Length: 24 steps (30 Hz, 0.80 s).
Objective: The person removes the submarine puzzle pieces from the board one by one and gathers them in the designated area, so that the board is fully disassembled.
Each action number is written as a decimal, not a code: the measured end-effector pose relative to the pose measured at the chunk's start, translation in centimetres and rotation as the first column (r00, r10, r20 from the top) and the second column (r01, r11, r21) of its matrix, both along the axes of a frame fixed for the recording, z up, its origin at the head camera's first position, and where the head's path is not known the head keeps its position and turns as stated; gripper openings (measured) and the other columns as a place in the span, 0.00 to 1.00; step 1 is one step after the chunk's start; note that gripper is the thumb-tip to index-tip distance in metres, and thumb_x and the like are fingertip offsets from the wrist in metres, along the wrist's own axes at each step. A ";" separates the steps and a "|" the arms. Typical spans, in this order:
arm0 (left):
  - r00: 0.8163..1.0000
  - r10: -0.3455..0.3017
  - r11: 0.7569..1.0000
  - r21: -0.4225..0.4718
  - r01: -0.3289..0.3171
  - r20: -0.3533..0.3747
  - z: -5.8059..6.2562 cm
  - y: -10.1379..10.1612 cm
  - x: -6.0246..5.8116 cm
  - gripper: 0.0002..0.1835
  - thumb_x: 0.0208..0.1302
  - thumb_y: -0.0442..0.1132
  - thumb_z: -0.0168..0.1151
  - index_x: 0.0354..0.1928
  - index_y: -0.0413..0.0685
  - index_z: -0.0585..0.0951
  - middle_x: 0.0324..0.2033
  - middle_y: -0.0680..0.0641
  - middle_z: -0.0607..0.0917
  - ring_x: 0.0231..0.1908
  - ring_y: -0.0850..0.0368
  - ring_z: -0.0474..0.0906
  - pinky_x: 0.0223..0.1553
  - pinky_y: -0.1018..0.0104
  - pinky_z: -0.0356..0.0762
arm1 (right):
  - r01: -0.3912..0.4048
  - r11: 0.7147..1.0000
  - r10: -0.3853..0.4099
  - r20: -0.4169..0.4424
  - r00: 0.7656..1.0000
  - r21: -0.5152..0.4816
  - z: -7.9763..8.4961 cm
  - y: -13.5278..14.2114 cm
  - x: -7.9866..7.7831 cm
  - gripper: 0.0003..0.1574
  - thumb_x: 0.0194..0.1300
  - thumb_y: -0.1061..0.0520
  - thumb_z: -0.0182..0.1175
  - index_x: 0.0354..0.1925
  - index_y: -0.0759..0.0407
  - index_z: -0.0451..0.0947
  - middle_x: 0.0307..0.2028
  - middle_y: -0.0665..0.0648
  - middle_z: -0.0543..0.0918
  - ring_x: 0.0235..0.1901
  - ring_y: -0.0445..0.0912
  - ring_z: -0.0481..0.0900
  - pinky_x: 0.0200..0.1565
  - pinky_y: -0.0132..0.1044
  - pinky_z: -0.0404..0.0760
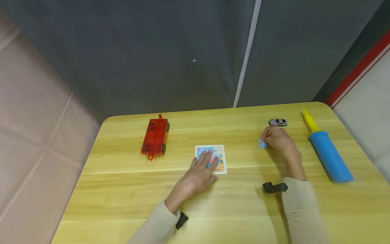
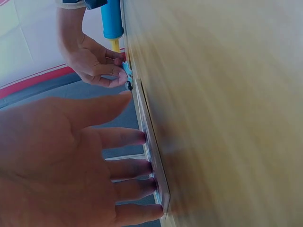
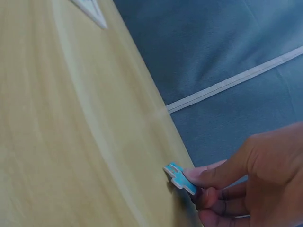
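My left hand (image 1: 198,174) lies with spread, straight fingers on a small square jigsaw puzzle (image 1: 223,166) that has a white frame and a colourful picture. In the left wrist view its fingertips press on the puzzle board (image 2: 158,165) from above. My right hand (image 1: 278,139) pinches a light blue puzzle piece (image 1: 262,144) between thumb and fingers, to the right of the board. The right wrist view shows the blue piece (image 3: 179,177) held at one end, tilted, its far edge close over the tabletop.
A silver toy car (image 1: 278,122) sits just beyond my right hand. To the right lies a blue pump (image 1: 330,156) with a yellow nozzle. A red toy wagon (image 1: 154,137) stands on the left. Grey curtain (image 1: 152,61) hangs behind the wooden table (image 1: 122,189).
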<state>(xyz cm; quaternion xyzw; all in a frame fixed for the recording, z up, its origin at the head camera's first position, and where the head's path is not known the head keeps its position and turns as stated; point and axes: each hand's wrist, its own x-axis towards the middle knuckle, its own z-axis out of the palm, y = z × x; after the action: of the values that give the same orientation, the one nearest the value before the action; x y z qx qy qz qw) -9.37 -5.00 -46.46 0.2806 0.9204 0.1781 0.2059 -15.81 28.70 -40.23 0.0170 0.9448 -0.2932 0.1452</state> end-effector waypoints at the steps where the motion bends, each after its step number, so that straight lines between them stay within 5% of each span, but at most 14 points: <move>1: 1.000 0.000 1.000 -0.001 0.000 -0.001 -0.1 0.0 0.0 0.39 0.87 0.53 0.55 0.90 0.54 0.53 0.89 0.42 0.38 0.89 0.42 0.32 0.85 0.34 0.39 | 0.013 1.000 -0.013 0.005 1.000 0.012 0.0 -0.1 0.0 0.09 0.71 0.71 0.54 0.39 0.67 0.82 0.39 0.65 0.81 0.40 0.58 0.75 0.42 0.46 0.76; 7: 1.000 -0.001 1.000 -0.014 0.001 -0.008 -0.2 -0.1 0.1 0.40 0.87 0.55 0.54 0.90 0.54 0.52 0.89 0.42 0.38 0.89 0.42 0.33 0.86 0.35 0.41 | 0.084 0.995 -0.086 0.032 0.996 0.062 -0.1 -0.7 0.3 0.07 0.74 0.67 0.55 0.43 0.66 0.81 0.47 0.69 0.82 0.48 0.63 0.77 0.51 0.64 0.78; 11: 1.000 0.003 1.000 -0.023 -0.003 -0.012 0.5 0.0 0.4 0.41 0.87 0.56 0.54 0.90 0.53 0.52 0.90 0.41 0.38 0.89 0.41 0.34 0.86 0.34 0.41 | 0.112 0.989 -0.117 0.049 0.992 0.092 0.2 -1.2 0.3 0.14 0.77 0.63 0.59 0.30 0.61 0.77 0.32 0.61 0.79 0.35 0.56 0.75 0.49 0.64 0.76; 15: 1.000 0.005 0.999 -0.053 -0.006 -0.010 3.3 0.3 1.1 0.40 0.87 0.54 0.54 0.90 0.49 0.53 0.90 0.41 0.41 0.89 0.39 0.36 0.86 0.35 0.45 | 0.112 0.988 -0.119 0.064 0.991 0.108 0.4 -1.5 0.4 0.31 0.75 0.64 0.57 0.14 0.50 0.64 0.19 0.50 0.62 0.24 0.46 0.59 0.45 0.59 0.70; 18: 1.000 0.005 0.995 -0.096 -0.006 -0.009 5.8 0.6 1.6 0.39 0.87 0.52 0.54 0.89 0.46 0.55 0.90 0.40 0.43 0.89 0.38 0.37 0.86 0.37 0.48 | 0.099 0.988 -0.106 0.059 0.993 0.121 0.7 -1.9 0.5 0.31 0.70 0.67 0.53 0.12 0.47 0.60 0.17 0.48 0.58 0.21 0.44 0.55 0.42 0.57 0.68; 20: 1.000 0.007 0.994 -0.112 -0.008 -0.011 6.3 0.6 1.8 0.39 0.88 0.52 0.53 0.89 0.45 0.55 0.90 0.40 0.43 0.89 0.39 0.37 0.86 0.39 0.49 | 0.089 0.989 -0.095 0.043 0.995 0.118 0.8 -2.4 0.5 0.26 0.63 0.70 0.49 0.13 0.49 0.60 0.17 0.48 0.58 0.21 0.44 0.53 0.37 0.51 0.66; 24: 0.999 0.036 0.990 -0.139 -0.038 -0.023 6.9 0.5 1.7 0.40 0.87 0.53 0.54 0.88 0.42 0.56 0.89 0.37 0.45 0.89 0.38 0.39 0.86 0.40 0.50 | 0.038 0.996 -0.036 -0.030 0.999 0.080 1.2 -4.3 0.3 0.17 0.69 0.69 0.51 0.25 0.64 0.80 0.27 0.60 0.80 0.27 0.50 0.72 0.35 0.48 0.75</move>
<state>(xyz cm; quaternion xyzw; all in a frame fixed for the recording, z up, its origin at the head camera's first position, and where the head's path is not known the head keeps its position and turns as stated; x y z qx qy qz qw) -7.71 -4.52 -39.60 0.2501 0.9377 0.1142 0.2123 -15.48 24.40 -39.01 0.0360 0.9573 -0.2579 0.1256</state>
